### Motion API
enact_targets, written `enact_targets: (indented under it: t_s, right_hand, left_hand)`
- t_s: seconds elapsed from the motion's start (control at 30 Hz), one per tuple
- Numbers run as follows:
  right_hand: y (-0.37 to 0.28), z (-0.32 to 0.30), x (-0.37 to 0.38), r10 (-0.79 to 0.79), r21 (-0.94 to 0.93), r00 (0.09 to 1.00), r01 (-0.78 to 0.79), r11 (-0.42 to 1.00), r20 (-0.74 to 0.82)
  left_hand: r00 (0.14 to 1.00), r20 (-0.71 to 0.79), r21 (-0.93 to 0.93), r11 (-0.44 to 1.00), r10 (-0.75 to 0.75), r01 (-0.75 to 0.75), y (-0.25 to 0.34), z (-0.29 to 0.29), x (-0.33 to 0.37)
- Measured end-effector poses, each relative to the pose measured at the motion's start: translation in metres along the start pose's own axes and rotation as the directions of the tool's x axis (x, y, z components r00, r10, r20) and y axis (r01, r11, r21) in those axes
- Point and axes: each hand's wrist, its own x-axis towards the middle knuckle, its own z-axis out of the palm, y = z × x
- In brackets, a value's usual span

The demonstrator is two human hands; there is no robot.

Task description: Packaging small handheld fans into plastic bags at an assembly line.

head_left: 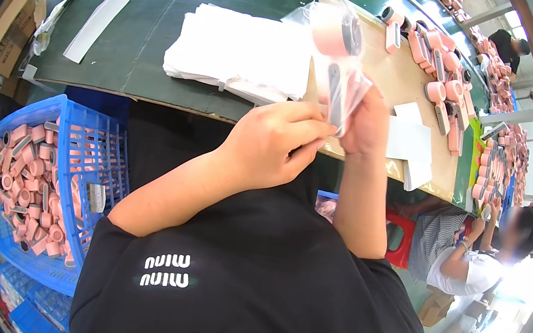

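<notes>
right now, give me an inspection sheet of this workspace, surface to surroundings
surface: green bench, tan sheet over its right part
things in hand: pink-and-grey device inside a clear bag
clutter: white stack, narrow white sheet, loose white papers, group of pink devices
hands: left hand pinches the bag's lower end; right hand grips the bagged device
cables: nothing clearly seen
surroundings: blue crate of pink parts at left; person in white top at right
</notes>
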Motion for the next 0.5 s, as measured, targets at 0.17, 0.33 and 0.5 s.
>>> enact_targets:
  t_s: [0.17, 0.33, 0.5]
  right_hand:
    - [-0.054, -0.084, -0.046, -0.148, -0.713, 0.983, 0.029, 0.7, -0.105]
    - [-0.073, -0.19, -0.126, 0.494, -0.819, 0.854, -0.399, 0.413, -0.167]
    - [0.002, -0.3, -0.206, 0.515, -0.747, 0.557, -0.353, -0.563, -0.652]
  left_hand:
    - [0.993, -0.106, 0.046, 0.998, 0.048, -0.043, -0.009, -0.004, 0.009]
    - [0.971, -0.197, 0.33, 0.923, -0.137, 0.197, -0.048, -0.017, 0.034]
    - [0.948, -0.018, 0.616, 0.743, -0.317, 0.26, -0.058, -0.011, 0.061]
